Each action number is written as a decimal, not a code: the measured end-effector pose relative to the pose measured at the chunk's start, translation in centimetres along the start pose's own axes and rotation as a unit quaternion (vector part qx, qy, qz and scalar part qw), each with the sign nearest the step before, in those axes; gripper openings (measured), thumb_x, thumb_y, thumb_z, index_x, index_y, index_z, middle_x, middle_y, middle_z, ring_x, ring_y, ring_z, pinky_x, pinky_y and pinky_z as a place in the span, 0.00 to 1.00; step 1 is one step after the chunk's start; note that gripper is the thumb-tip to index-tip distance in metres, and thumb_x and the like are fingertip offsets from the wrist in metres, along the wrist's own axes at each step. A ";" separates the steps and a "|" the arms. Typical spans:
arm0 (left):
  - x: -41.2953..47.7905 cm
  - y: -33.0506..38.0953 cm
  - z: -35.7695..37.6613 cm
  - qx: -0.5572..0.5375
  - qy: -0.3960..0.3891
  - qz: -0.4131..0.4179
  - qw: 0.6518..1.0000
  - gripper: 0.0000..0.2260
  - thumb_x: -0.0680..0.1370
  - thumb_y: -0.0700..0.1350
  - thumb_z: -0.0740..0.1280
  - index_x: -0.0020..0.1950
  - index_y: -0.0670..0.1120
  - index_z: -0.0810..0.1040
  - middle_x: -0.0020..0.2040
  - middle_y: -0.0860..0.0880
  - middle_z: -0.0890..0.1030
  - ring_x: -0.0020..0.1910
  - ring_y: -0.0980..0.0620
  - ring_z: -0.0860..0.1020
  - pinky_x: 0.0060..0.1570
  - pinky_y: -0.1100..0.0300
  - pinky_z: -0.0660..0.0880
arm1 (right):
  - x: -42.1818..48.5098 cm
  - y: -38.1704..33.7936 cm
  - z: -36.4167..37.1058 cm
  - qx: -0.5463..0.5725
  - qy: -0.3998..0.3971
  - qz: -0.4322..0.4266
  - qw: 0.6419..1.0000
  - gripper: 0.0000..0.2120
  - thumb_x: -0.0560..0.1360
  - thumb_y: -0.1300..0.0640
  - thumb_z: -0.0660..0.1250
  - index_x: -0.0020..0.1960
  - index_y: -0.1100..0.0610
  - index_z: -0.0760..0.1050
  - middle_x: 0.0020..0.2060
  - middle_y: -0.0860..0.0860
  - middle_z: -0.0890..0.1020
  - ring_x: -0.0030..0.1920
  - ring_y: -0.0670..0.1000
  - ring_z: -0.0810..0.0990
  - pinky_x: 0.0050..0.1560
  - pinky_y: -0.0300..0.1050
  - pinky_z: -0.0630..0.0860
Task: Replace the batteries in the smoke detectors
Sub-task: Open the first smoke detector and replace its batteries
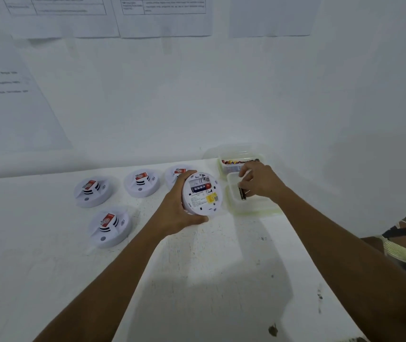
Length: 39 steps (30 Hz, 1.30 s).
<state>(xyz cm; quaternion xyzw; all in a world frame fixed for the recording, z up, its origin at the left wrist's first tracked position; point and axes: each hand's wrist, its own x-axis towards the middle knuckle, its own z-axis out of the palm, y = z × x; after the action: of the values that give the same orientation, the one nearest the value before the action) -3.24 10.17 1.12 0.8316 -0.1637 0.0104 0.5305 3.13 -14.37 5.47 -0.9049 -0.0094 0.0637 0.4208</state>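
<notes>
The left hand (179, 213) holds a smoke detector (202, 193) tilted up near the far edge of the white surface (197, 280), fingers clamped around its rim, its labelled back showing. The right hand (261, 181) reaches into the nearer clear tub (248, 206), fingers pinched on dark batteries (242, 193). Four more detectors (109, 225) lie face-up to the left.
</notes>
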 end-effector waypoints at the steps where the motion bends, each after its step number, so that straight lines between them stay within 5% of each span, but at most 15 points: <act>1: 0.0 -0.1 0.0 0.001 0.002 -0.001 1.000 0.46 0.62 0.43 0.82 0.74 0.51 0.60 0.69 0.56 0.69 0.70 0.55 0.69 0.68 0.49 0.71 | 0.1 -0.1 0.1 0.020 -0.022 0.019 0.999 0.08 0.73 0.68 0.71 0.50 0.61 0.75 0.38 0.58 0.81 0.36 0.55 0.82 0.47 0.55 0.83; 8: -0.3 -0.3 0.4 0.004 0.008 0.014 1.000 0.45 0.63 0.43 0.82 0.72 0.57 0.61 0.68 0.60 0.70 0.69 0.58 0.69 0.67 0.54 0.71 | -0.3 -0.3 -0.4 0.059 -0.066 0.058 0.994 0.08 0.75 0.71 0.62 0.49 0.62 0.76 0.41 0.62 0.81 0.37 0.58 0.81 0.49 0.52 0.81; 15: 0.2 -0.1 0.8 -0.007 0.009 0.044 0.999 0.45 0.62 0.42 0.82 0.73 0.47 0.62 0.68 0.55 0.70 0.69 0.50 0.70 0.67 0.48 0.71 | -3.8 -2.7 0.8 0.028 0.022 -0.117 0.993 0.04 0.76 0.61 0.68 0.47 0.52 0.79 0.49 0.48 0.83 0.47 0.47 0.82 0.42 0.41 0.79; 19: 0.3 0.2 1.3 -0.006 0.016 0.044 0.999 0.44 0.62 0.46 0.80 0.73 0.48 0.62 0.67 0.58 0.71 0.68 0.55 0.71 0.68 0.57 0.70 | -5.8 -3.7 3.6 0.034 0.086 -0.149 0.985 0.04 0.75 0.61 0.70 0.47 0.55 0.82 0.48 0.46 0.81 0.43 0.42 0.80 0.39 0.23 0.71; 24: 0.0 0.5 1.3 -0.003 0.044 0.052 0.998 0.43 0.63 0.41 0.81 0.72 0.47 0.62 0.66 0.57 0.72 0.67 0.54 0.72 0.67 0.57 0.71 | -6.5 -3.8 5.5 0.084 0.154 -0.096 0.980 0.06 0.76 0.63 0.68 0.49 0.57 0.82 0.48 0.49 0.82 0.43 0.39 0.78 0.41 0.23 0.72; 28: 0.1 0.6 1.3 -0.001 0.057 0.059 0.997 0.38 0.66 0.39 0.80 0.67 0.57 0.62 0.63 0.63 0.69 0.65 0.53 0.72 0.66 0.62 0.69 | -6.9 -4.8 6.5 0.148 0.163 -0.058 0.974 0.08 0.77 0.63 0.65 0.51 0.57 0.82 0.48 0.47 0.80 0.46 0.42 0.78 0.43 0.28 0.74; 39: -0.5 0.3 1.0 -0.029 0.053 0.036 0.998 0.38 0.65 0.49 0.78 0.69 0.53 0.62 0.63 0.63 0.70 0.61 0.71 0.70 0.57 0.77 0.67 | -6.7 -5.3 7.6 0.259 0.126 0.015 0.957 0.05 0.77 0.58 0.65 0.48 0.56 0.81 0.48 0.50 0.83 0.51 0.49 0.81 0.44 0.38 0.77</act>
<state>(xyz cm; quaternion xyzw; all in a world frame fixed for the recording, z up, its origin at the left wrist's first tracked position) -3.97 9.28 0.83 0.8079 -0.1651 0.0693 0.5615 -4.24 -5.61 5.34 -0.7655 0.0739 -0.0444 0.6376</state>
